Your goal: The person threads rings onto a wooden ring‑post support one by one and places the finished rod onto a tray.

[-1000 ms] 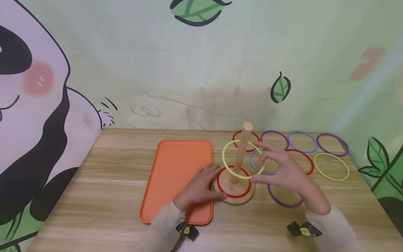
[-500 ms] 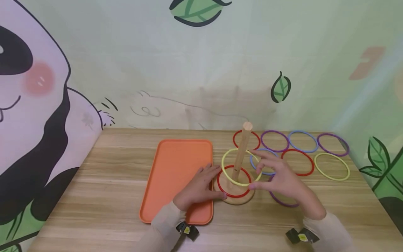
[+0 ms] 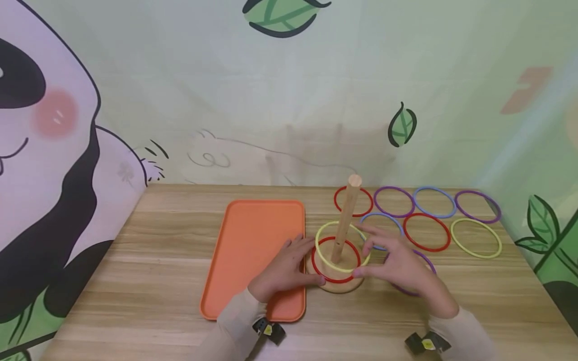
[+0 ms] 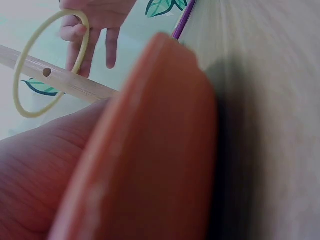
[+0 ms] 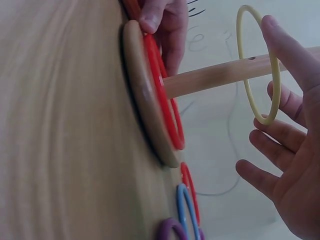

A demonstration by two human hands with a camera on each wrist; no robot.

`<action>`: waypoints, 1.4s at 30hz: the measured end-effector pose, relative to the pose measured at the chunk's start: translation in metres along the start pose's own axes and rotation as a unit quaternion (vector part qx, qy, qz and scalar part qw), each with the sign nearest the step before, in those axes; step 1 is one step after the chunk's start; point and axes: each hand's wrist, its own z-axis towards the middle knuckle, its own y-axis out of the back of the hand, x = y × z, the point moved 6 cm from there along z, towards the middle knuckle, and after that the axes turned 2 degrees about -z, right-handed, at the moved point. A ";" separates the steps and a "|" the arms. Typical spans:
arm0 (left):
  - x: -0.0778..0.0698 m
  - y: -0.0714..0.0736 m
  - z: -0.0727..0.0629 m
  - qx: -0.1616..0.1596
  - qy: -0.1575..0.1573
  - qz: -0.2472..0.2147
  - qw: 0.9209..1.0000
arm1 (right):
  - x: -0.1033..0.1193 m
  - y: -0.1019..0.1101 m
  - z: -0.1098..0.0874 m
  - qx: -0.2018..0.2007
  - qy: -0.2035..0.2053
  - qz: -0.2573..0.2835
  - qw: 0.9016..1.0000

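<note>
A wooden ring-toss stand, with an upright peg (image 3: 346,215) on a round base (image 3: 339,288), stands right of the orange tray. A red ring (image 3: 336,281) lies on the base around the peg. My right hand (image 3: 397,260) pinches a yellow ring (image 5: 240,35) between thumb and fingers, the other fingers spread. That ring encircles the peg partway up, above the red ring. My left hand (image 3: 281,269) reaches over the tray's right edge, fingers extended, touching the left side of the base. In the right wrist view, its thumb (image 5: 151,17) lies at the base's rim.
The orange tray (image 3: 246,240) lies left of the stand. Behind and right of it several rings lie on the wooden table (image 3: 135,281), among them red (image 3: 426,249), blue (image 3: 434,188), purple (image 3: 476,220) and yellow (image 3: 476,256) ones. A printed wall backdrop (image 3: 271,100) rises behind.
My right hand has brought the yellow ring down along the peg, closer to the red ring, and slightly left. My left hand stays in place at the base.
</note>
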 end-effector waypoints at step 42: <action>0.001 -0.001 0.000 -0.001 0.008 0.013 1.000 | -0.034 -0.033 0.000 0.035 -0.003 -0.012 0.999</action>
